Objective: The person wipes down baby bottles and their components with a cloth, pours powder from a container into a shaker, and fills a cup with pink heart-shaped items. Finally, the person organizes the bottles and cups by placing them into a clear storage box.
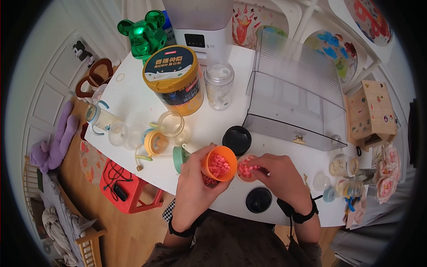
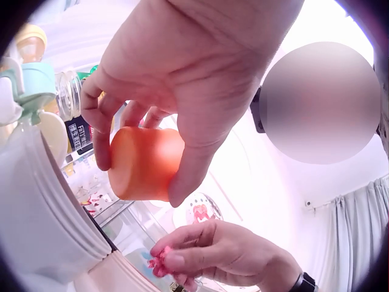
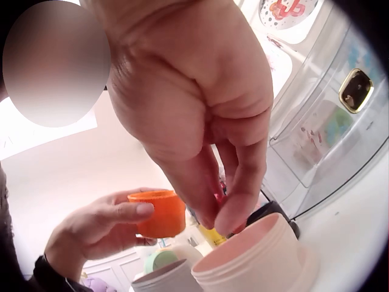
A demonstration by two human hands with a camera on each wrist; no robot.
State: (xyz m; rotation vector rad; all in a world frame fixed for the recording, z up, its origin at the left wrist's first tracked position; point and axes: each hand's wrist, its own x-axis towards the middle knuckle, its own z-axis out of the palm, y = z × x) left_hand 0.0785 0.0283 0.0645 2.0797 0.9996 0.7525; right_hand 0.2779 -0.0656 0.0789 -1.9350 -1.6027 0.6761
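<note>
My left hand [image 1: 193,191] grips an orange cup [image 1: 229,156] filled with small pink pieces [image 1: 219,165], tilted so its mouth faces the head camera. In the left wrist view, the thumb and fingers wrap round the sides of the orange cup [image 2: 146,164]. My right hand [image 1: 284,180] pinches some pink pieces [image 2: 159,263] between thumb and fingertips. Those fingertips hover right at the mouth of a pale pink container [image 3: 261,258], which holds more pink pieces. Beside it, partly hidden below the orange cup, stands a greyish container [image 3: 163,278] with reddish pieces.
Two black lids [image 1: 236,140] [image 1: 259,200] lie near the containers. Baby bottles and parts, including a yellow ring [image 1: 155,142], are at the left. A yellow tub [image 1: 173,80] and clear jar [image 1: 219,86] stand behind. A transparent box [image 1: 296,102] occupies the back right.
</note>
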